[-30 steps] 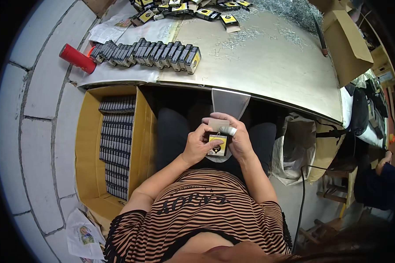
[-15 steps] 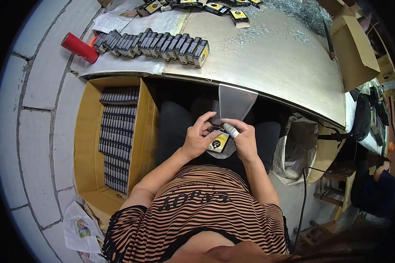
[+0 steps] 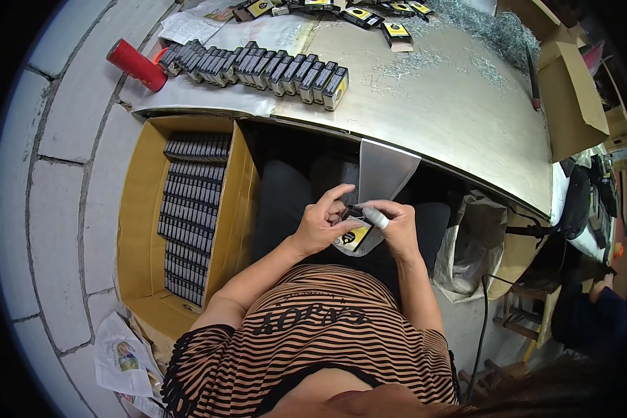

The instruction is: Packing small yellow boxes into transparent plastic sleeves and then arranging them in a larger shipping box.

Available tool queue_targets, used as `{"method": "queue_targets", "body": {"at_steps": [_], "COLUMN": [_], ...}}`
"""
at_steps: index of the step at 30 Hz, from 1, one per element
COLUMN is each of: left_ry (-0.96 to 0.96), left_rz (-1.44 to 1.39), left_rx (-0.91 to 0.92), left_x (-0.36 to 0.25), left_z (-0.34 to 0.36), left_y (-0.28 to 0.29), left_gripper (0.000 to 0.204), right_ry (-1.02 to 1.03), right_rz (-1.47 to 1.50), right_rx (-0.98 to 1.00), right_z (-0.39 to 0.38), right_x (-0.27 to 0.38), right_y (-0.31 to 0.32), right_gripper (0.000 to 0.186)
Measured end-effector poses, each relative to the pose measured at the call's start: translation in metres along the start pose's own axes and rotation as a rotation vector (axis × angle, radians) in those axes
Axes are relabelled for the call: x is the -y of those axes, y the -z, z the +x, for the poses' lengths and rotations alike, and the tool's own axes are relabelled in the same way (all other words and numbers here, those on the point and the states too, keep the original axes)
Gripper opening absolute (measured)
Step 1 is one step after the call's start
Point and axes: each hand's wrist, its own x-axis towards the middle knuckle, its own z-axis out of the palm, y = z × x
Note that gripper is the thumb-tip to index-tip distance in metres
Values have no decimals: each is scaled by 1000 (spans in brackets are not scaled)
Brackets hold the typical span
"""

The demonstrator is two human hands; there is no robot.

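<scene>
A small yellow, white and black cardboard box (image 3: pixel 352 237) is held low over my lap. My left hand (image 3: pixel 322 224) grips it from the left, thumb across its upper part and forefinger raised. At the box's far end, my right hand (image 3: pixel 397 226) is closed in a pinch, with a white wrap (image 3: pixel 375 217) on one digit. What lies between those right fingertips is too small and hidden to make out. Just beyond my hands, a grey translucent sheet (image 3: pixel 386 171) hangs from the table edge.
A row of similar boxes (image 3: pixel 292 74) stands on the metal table (image 3: pixel 460 115), beside a red cylinder (image 3: pixel 138 65). Loose metal pins (image 3: pixel 411 64) and more boxes lie farther back. A carton (image 3: pixel 141 230) packed with boxes stands at left; a white sack (image 3: pixel 470 244) is at right.
The whole view has shifted slightly to the right and down. My right fingers have drawn into a tighter pinch at the box's far end. The left hand still grips the box.
</scene>
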Motion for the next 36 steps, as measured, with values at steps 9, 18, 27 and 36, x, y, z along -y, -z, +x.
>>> {"method": "queue_targets", "body": {"at_steps": [9, 18, 27, 36], "left_ry": [113, -383, -691, -347], "left_rz": [-386, 764, 1333, 1131], "left_rx": [-29, -203, 151, 55], "left_x": [-6, -62, -5, -6], "left_z": [19, 155, 406, 441], "left_y": [-9, 14, 43, 68], "left_gripper": [57, 15, 47, 41], "right_ry": [237, 488, 291, 618], "right_rz": [-17, 62, -692, -1363], "right_rx": [-49, -462, -471, -21], "right_z": [-4, 65, 212, 229], "right_x": [4, 70, 120, 95], "right_y": [-7, 46, 154, 100], "right_gripper": [14, 12, 22, 43]}}
